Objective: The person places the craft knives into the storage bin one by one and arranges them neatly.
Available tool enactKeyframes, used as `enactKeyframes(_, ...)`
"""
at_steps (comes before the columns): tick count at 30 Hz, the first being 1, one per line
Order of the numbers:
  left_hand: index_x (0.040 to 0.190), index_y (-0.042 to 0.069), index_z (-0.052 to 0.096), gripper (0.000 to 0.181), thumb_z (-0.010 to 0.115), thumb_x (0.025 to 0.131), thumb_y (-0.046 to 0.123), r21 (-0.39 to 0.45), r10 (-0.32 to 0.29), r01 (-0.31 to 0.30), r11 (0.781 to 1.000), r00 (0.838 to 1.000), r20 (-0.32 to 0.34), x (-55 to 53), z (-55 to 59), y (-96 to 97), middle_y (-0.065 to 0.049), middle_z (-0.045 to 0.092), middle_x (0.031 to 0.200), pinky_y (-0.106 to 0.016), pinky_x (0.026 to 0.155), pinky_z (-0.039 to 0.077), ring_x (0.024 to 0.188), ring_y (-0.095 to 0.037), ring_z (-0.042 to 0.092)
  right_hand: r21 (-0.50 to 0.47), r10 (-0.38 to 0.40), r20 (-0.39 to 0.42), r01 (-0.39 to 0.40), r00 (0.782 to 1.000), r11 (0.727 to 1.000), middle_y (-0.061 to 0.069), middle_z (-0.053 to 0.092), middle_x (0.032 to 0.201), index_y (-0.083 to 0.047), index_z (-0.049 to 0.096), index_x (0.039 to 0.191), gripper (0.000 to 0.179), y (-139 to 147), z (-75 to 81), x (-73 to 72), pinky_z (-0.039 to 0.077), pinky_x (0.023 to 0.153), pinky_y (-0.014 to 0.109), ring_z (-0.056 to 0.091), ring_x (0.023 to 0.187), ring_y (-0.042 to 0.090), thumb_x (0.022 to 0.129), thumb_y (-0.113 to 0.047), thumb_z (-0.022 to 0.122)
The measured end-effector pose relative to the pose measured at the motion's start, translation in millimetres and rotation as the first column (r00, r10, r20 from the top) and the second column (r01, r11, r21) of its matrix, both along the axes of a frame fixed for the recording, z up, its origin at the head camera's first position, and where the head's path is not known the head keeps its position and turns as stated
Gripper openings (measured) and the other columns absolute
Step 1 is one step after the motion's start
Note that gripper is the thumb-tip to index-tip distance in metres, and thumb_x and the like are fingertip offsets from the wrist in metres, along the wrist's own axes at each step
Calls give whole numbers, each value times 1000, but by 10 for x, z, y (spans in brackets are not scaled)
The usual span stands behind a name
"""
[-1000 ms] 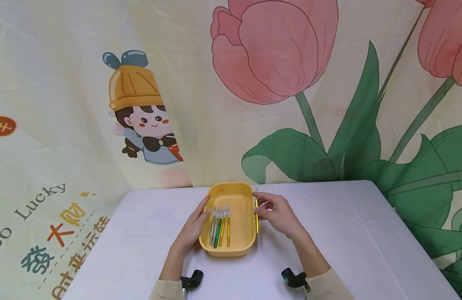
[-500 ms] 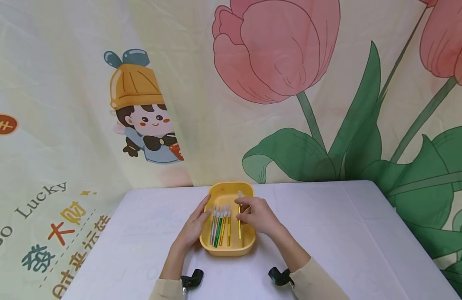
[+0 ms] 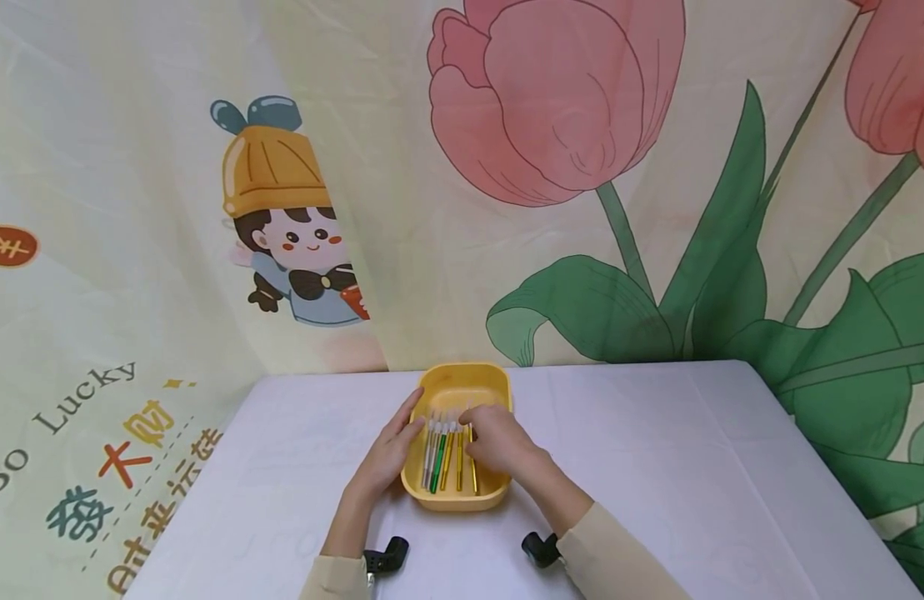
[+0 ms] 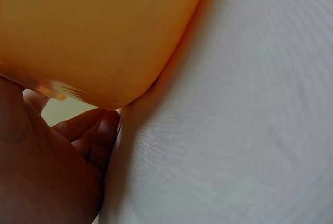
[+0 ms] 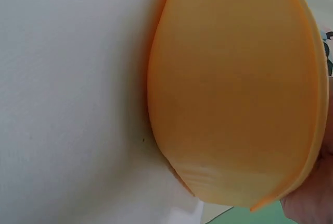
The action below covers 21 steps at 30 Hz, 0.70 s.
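A yellow plastic tray [image 3: 462,503] with rounded corners sits on the table in front of me. My left hand [image 3: 382,458] holds its left side, thumb at the rim; in the left wrist view, fingers touch the tray's wall [image 4: 114,31]. Inside the tray my right hand [image 3: 501,440] pinches a slim gold pen-shaped tool [image 3: 475,477], its upper part hidden by the fingers. Left of it several similar tools lie side by side with pale tips pointing away, among them a green one [image 3: 437,467] and a gold one [image 3: 459,471]. The tray's outer wall [image 5: 234,88] fills much of the right wrist view.
White cloth [image 3: 656,475] covers the table, whose far edge meets a printed backdrop [image 3: 402,208] with tulips and a cartoon child. Black cameras sit at my left wrist [image 3: 390,556] and right wrist [image 3: 540,548].
My right hand has moved left from outside the tray's right rim to inside it, bringing the gold pen-shaped tool beside the others. The left hand has stayed at the tray's left side.
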<state>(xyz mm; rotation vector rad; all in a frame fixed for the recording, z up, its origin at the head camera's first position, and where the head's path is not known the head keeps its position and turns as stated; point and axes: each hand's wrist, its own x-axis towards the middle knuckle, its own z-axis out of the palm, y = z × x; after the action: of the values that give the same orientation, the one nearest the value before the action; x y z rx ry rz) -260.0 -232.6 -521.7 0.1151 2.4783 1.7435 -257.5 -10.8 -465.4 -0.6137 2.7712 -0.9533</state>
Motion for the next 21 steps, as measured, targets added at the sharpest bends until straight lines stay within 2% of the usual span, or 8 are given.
enactKeyframes(4,163,44,29,53,41,112,37,-1,4,-4,1000,1000,11,3,7,3,6,21,174,-54,132,8,163,-23,10,51,3,19,-4,1000,999,11,76,118,-2,72,127,38,-66,-14,-10,56,65,22,62,82,15,89,3,73)
enactKeyframes(8,162,45,29,52,41,112,37,8,6,-6,1000,1000,17,4,15,1,8,21,174,-54,132,8,163,-22,10,83,-3,30,1,1000,997,11,75,116,-2,71,126,37,-115,-36,-35,54,61,21,62,82,15,90,4,69)
enactKeyframes(14,163,44,28,53,41,112,37,7,1,-2,1000,1000,19,1,11,2,7,20,174,-54,132,8,163,-23,9,106,5,16,-7,1000,994,11,74,112,-2,70,125,37,-147,-44,-65,53,61,22,61,80,16,89,1,74)
enactKeyframes(21,162,45,29,52,41,112,38,0,7,-7,1000,1000,21,6,14,1,7,21,174,-54,132,8,163,-23,10,126,18,21,-20,1000,992,1,65,84,-6,70,110,23,-145,-52,-75,51,53,22,60,69,14,89,-5,79)
